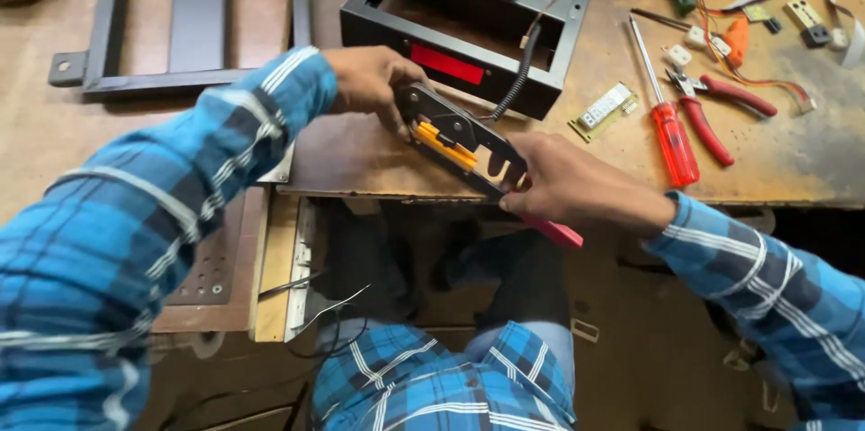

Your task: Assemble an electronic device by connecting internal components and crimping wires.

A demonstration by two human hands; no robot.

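Fingers, left hand [368, 80]: curled around the head end of a crimping tool [459, 138], thumb underneath, clenched on it.
Fingers, right hand [563, 183]: wrapped over the handle end of the same tool, gripping it firmly.
Crimping tool: black metal body with an orange insert and red handle grips [557, 233]; held slanting between both hands, over the front edge of the workbench [378, 170], head up to the left, handles down to the right.
Black box frame [468, 30]: open metal housing with a red window strip on its front face; stands on the bench just behind the tool.
Coiled cable [521, 71]: black, runs from the box frame down toward the tool head; whether it enters the tool cannot be told.
Red screwdriver [671, 138]: lies on the bench to the right of the right hand, blade pointing away.
Red pliers [716, 111]: beside the screwdriver, handles spread.
Small display board [605, 108]: pale green, flat on the bench between box frame and screwdriver.
Loose parts [721, 35]: connectors, wires and a grey ribbon cable at the far right of the bench.
Black steel frame [194, 17]: flat on the surface at upper left.
Sleeves [162, 215]: blue checked cloth on both arms.
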